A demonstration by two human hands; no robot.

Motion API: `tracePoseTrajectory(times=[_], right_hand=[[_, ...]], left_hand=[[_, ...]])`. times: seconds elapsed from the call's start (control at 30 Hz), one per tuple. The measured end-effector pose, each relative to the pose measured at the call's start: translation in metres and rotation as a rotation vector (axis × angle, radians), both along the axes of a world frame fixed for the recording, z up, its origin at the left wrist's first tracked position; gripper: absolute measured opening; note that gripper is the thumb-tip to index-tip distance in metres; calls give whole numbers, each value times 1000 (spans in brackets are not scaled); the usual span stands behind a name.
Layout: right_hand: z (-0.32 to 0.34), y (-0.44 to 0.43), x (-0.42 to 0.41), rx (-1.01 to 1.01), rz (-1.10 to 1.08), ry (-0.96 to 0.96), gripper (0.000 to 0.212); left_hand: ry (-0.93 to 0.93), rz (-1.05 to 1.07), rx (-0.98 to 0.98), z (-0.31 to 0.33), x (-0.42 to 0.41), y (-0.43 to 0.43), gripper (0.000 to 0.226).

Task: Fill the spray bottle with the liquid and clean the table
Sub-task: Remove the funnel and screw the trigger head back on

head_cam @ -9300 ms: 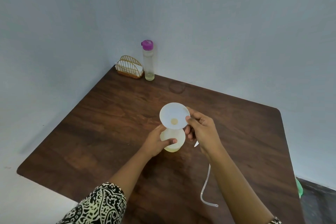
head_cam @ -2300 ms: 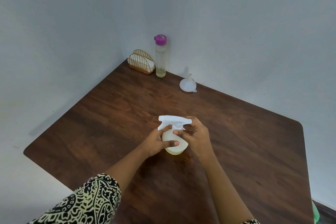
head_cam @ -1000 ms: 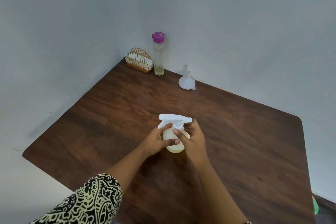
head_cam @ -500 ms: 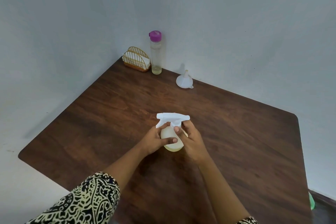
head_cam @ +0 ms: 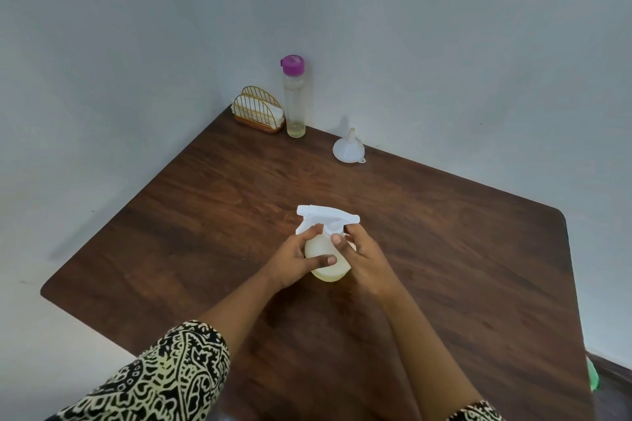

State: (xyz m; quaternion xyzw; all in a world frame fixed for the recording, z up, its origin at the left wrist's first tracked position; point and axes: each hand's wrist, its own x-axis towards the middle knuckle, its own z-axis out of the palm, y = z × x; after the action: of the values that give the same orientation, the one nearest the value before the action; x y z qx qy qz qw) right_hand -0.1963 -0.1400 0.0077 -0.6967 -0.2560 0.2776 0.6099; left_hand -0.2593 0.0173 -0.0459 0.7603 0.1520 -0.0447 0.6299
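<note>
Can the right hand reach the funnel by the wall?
Probably yes. Only bare table lies between the right hand and the funnel. But its fingers grip the neck of the spray bottle, so it must let go first.

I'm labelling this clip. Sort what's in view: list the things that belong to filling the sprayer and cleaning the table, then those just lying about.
Job: translucent plastic spray bottle with white trigger, held by left hand and right hand; tall clear purple-capped bottle; white plastic funnel; dark wooden table.
Lying about: gold wire napkin holder, perhaps for wiping later; green object at right edge.
</note>
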Motion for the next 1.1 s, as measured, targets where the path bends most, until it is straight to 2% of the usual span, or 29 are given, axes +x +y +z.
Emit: tracePoseTrajectory(times=[0.17,0.3,0.47,0.53,0.63,0.7,0.77,0.87,0.97,1.03,1.1], right_hand=[[-3,6,5,-84,-97,-219,19],[-15,15,-8,-119,-334,-349,32],[-14,26,-22,-151,-497,-403,28],[-11,23,-16,-141,-427,-327,30],[-5,12,3,-171,-143,-236,39],[0,9,13,-216,31,-262,43],[0,9,15,-261,41,-337,41],[-4,10,6,-312,-104,-434,41],[-12,14,-8,-293,-297,-487,52],[-15,18,-14,-280,-406,-535,49],[-18,22,-18,-288,-480,-566,44]], left_hand=[[0,36,60,-6,0,-2,87],[-102,53,101,1,-3,-8,75],[-239,44,151,12,-6,-11,47],[-233,30,132,13,-4,-10,45],[-162,-3,75,11,-3,-6,47],[-129,-21,69,8,-2,-2,49],[-131,-16,75,7,-3,-3,51],[-215,24,140,10,-5,-10,49],[-303,57,235,7,-6,-18,48],[-319,91,282,4,-6,-21,52],[-361,106,282,6,-6,-25,46]])
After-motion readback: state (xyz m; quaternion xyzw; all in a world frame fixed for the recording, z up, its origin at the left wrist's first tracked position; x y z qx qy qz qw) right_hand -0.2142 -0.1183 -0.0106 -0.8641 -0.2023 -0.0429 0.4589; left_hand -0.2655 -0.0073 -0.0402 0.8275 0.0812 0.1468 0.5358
